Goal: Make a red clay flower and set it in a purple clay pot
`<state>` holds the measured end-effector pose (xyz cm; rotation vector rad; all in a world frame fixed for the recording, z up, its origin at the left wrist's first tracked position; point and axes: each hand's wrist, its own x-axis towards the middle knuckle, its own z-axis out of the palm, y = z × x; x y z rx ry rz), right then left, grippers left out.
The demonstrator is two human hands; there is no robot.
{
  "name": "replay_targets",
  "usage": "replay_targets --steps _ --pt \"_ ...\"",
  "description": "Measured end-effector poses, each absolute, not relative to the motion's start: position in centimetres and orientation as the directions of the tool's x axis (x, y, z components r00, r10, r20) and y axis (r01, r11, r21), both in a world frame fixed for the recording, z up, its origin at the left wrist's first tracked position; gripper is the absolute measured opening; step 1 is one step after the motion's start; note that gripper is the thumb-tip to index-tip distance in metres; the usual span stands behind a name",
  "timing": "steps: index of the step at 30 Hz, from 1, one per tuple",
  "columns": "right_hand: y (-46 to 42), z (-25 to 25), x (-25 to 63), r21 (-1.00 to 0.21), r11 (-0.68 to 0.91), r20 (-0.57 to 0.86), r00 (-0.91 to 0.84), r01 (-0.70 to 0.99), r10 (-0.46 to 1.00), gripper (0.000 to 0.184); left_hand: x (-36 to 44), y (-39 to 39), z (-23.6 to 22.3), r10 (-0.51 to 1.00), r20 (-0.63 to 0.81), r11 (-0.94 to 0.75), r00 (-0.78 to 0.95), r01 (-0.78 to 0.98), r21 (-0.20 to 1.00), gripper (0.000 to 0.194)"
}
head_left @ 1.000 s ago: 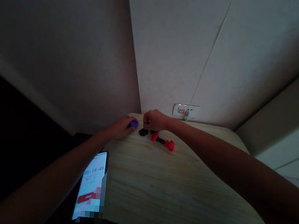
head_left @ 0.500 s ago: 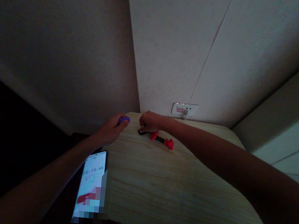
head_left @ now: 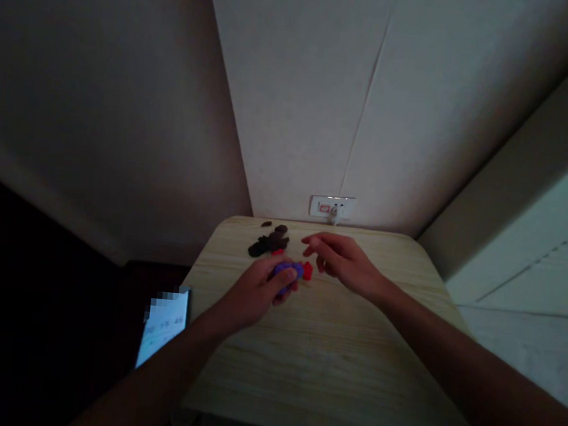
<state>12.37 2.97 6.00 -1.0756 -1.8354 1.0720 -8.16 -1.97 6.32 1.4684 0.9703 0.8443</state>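
Fingers of the left hand (head_left: pixel 251 289) were clamped around a purple lump (head_left: pixel 287 268), the thumb pressed across its near side; what it was made of could not be told. Around it as the clock's centre, the right hand (head_left: pixel 342 257) hung at two o'clock, its fingers apart and loosely curled, with nothing visible between them. Nearest to that hand was a red piece (head_left: pixel 307 271), which showed at three o'clock, just beside the purple lump.

A smaller bit of red (head_left: pixel 277 251) peeped out at eleven o'clock, mostly hidden behind the left hand. Beyond it, also toward eleven, dark flattish pieces (head_left: pixel 263 244) lay heaped together on the pale wood-grained bench (head_left: pixel 345 359), and one small dark scrap (head_left: pixel 267 224) sat apart at the heap's twelve o'clock. At one o'clock a white plug (head_left: pixel 335 214) was in the wall socket (head_left: pixel 318 206). At eight o'clock, past the bench's edge, a phone (head_left: pixel 167 322) showed a lit screen with blurred digits.
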Motion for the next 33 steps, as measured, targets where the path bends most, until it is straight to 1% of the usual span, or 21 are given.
replay_targets --steps 1,2,3,4,6,9,11,14,17,19,21,23,26,30,33 --pt "1.3 5.4 13.3 -0.956 0.211 0.119 -0.388 0.202 0.914 0.051 -7.0 -2.4 5.6 0.912 -0.033 -0.02 0.41 0.124 0.992 0.031" --pt "-0.2 4.8 14.0 -0.978 0.143 0.072 -0.397 0.152 0.915 0.054 -5.9 -2.7 4.8 0.918 -0.04 -0.019 0.395 0.143 0.99 0.029" --pt "-1.3 4.2 14.5 -0.984 0.114 0.05 -0.398 0.138 0.916 0.054 -4.9 -2.9 4.0 0.922 -0.038 -0.034 0.386 0.179 0.983 0.027" --pt "-2.1 3.7 14.8 -0.98 0.123 0.053 -0.388 0.157 0.92 0.053 -4.0 -3.0 3.2 0.925 -0.039 -0.043 0.378 0.207 0.977 0.023" --pt "-2.7 2.8 15.3 -0.964 0.156 0.067 -0.375 0.214 0.924 0.048 -2.7 -2.8 1.9 0.954 0.011 -0.078 0.3 0.212 0.974 0.02" --pt "-2.1 1.9 16.0 -0.956 0.184 0.098 -0.346 0.227 0.933 0.044 -1.7 -1.9 0.6 0.98 0.052 -0.088 0.191 0.187 0.978 0.039" --pt "-1.4 1.4 16.5 -0.96 0.2 0.136 -0.3 0.196 0.944 0.04 -1.5 -1.3 0.3 0.978 0.049 -0.086 0.201 0.179 0.98 0.046" --pt "-0.9 0.8 17.3 -0.975 0.194 0.164 -0.237 0.11 0.958 0.032 -1.2 -0.9 0.2 0.967 0.051 -0.069 0.251 0.062 0.996 0.04" --pt "-1.0 0.3 17.8 -0.992 0.121 0.112 -0.239 0.021 0.964 0.029 -1.0 -0.9 0.1 0.963 0.04 -0.023 0.265 -0.068 0.997 0.028" --pt "-1.2 0.0 17.8 -0.993 0.113 0.114 -0.243 -0.016 0.963 0.031 -0.9 -0.9 -0.1 0.968 0.033 -0.009 0.25 -0.095 0.995 0.028" --pt "-1.4 -0.4 17.6 -0.987 0.16 0.163 -0.223 -0.032 0.961 0.037 -0.9 -1.0 -0.2 0.976 0.033 -0.008 0.214 -0.117 0.993 0.031" --pt "-1.6 -0.8 17.4 -0.976 0.217 0.215 -0.196 -0.013 0.957 0.048 -0.9 -1.0 -0.4 0.983 0.036 -0.01 0.177 -0.148 0.989 0.032" --pt "-1.7 -1.2 17.1 -0.97 0.241 0.232 -0.189 0.026 0.954 0.058 -0.9 -1.2 -0.5 0.985 0.04 -0.006 0.167 -0.201 0.98 0.029" --pt "-1.9 -1.3 17.0 -0.985 0.168 0.173 -0.196 -0.04 0.965 0.056 -1.0 -1.4 -0.4 0.985 0.02 0.02 0.174 -0.225 0.974 0.022" --pt "-1.9 -1.2 16.8 -0.984 0.166 0.175 -0.175 -0.065 0.969 0.049 -0.9 -1.5 -0.2 0.986 0.03 -0.001 0.162 -0.173 0.985 0.018"
